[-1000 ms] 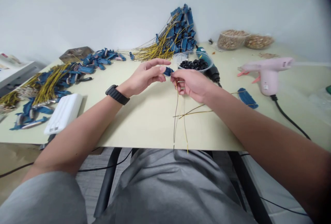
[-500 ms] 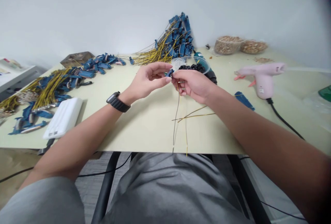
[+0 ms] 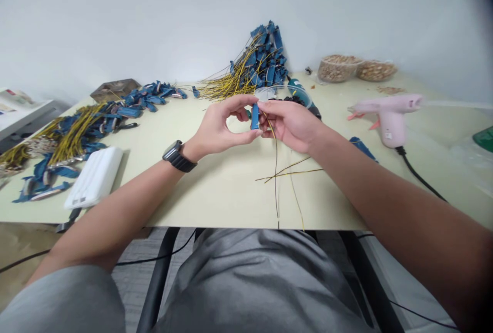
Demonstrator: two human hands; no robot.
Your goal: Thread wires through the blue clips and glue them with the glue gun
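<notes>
A small blue plastic housing (image 3: 254, 117) stands upright between the fingertips of both hands above the table. My left hand (image 3: 219, 126) pinches its ends between thumb and forefinger. My right hand (image 3: 291, 123) is closed at its right side, with the fingers partly hidden behind it. From my right fingers a dark wire (image 3: 276, 169) and a yellow wire (image 3: 295, 189) hang towards the table's front edge. Loose wires (image 3: 285, 173) lie crossed on the table below. Behind the right hand is a clear round tub (image 3: 307, 98) of small black parts.
Blue housings with yellow wires (image 3: 265, 56) are piled by the wall, and more blue pieces (image 3: 131, 111) lie left. A white power bank (image 3: 94, 176) sits front left. On the right are a pink glue gun (image 3: 391, 112), a blue piece (image 3: 362, 148) and bags of nut-like bits (image 3: 339, 67).
The blue housing has been turned so that its long flat face shows upright. My left thumb has moved down to its lower end. The hanging wires have swung right.
</notes>
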